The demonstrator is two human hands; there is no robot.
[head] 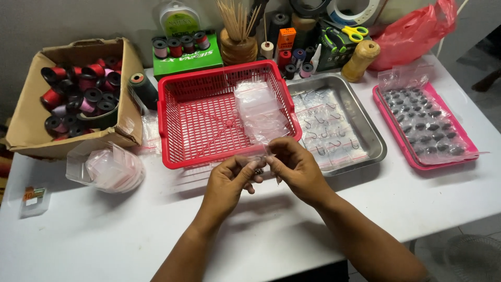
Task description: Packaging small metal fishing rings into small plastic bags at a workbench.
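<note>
Both hands meet above the desk [104, 235], just in front of the red basket's near rim. The left hand [227, 183] is closed, its thumb and fingertips pinching a small dark object [259, 170]; the object is too small to identify. The right hand [295, 169] is also closed in a pinch, gripping a small clear plastic bag [269, 151] directly beside the object. The fingertips of the two hands touch or nearly touch. The red basket [175, 125] sits at the middle of the desk toward the far edge and holds a loose stack of clear bags [258, 109] against its right wall. Just beside the basket on the right is a metal tray [373, 138] containing bagged hooks. Near the right edge lies a pink tray [394, 141] filled with small dark weights under clear film. At the left edge stands a cardboard box [26, 115] of thread spools, with a clear bundle of small bags [112, 169] in front of it. Along the far edge stand a green box [182, 60] of spools, a jar of wooden sticks [237, 49], a twine roll [361, 60], scissors [344, 34] and a red plastic bag [412, 34].
</note>
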